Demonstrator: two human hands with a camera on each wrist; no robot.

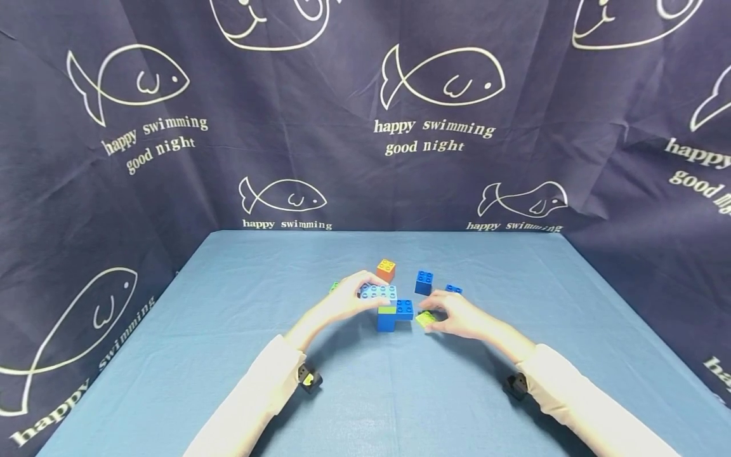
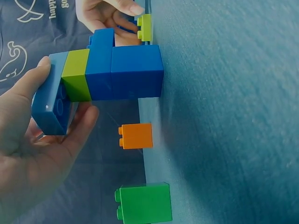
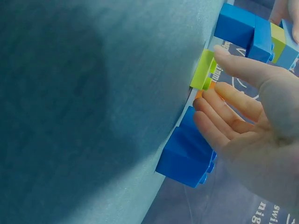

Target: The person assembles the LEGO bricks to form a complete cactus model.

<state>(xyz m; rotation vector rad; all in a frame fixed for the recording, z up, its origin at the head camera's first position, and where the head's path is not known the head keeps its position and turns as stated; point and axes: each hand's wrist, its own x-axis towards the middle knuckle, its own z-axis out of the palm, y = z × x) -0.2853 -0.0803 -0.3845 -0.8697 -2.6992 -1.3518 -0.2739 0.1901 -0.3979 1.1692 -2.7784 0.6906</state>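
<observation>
Pinching the stack's (image 1: 387, 311) light-blue brick (image 1: 378, 292) with the left hand (image 1: 346, 301), poising the right hand (image 1: 457, 315), parted and gripping nothing, at the lime brick (image 1: 425, 319), well inside the desk's (image 1: 400, 393) far edge; best pinched by 2 opposite sides.

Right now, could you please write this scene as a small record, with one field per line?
Left grip: holds the light blue brick
Stack, top down: light blue brick, lime brick, upper blue brick jutting rightward, bottom blue brick
Right grip: beside the loose lime brick; contact unclear
Other bricks: orange brick, green brick, blue brick, second blue brick
Surface: blue tabletop
Backdrop: dark cloth with white fish drawings
</observation>
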